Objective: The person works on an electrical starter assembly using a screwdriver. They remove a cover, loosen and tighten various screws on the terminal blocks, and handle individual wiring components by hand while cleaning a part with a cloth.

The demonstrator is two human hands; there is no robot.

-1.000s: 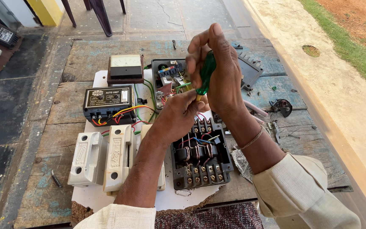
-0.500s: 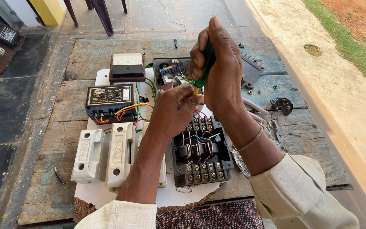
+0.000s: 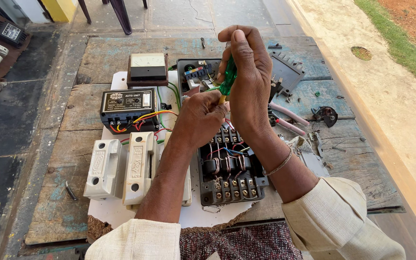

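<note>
My right hand (image 3: 249, 79) is wrapped around the green handle of a screwdriver (image 3: 228, 82), held upright over the middle of a white panel board (image 3: 188, 216). Just below it, my left hand (image 3: 201, 118) pinches the screwdriver's shaft near the tip, which the fingers hide. Under both hands sits a black open switch unit (image 3: 229, 171) with coils, wires and a row of terminals. Behind the hands lies a second open black box (image 3: 196, 74) with coloured wires.
On the board stand a black control box (image 3: 127, 108) with red and yellow wires, a brown panel meter (image 3: 147, 70) and pale fuse carriers (image 3: 121, 166). Pink-handled pliers (image 3: 287, 120) and small metal parts lie at the right. A weathered wooden table (image 3: 73, 120) carries it all.
Both hands have stayed on the screwdriver and shifted only slightly. The view has tilted a little so the table sits lower in frame.
</note>
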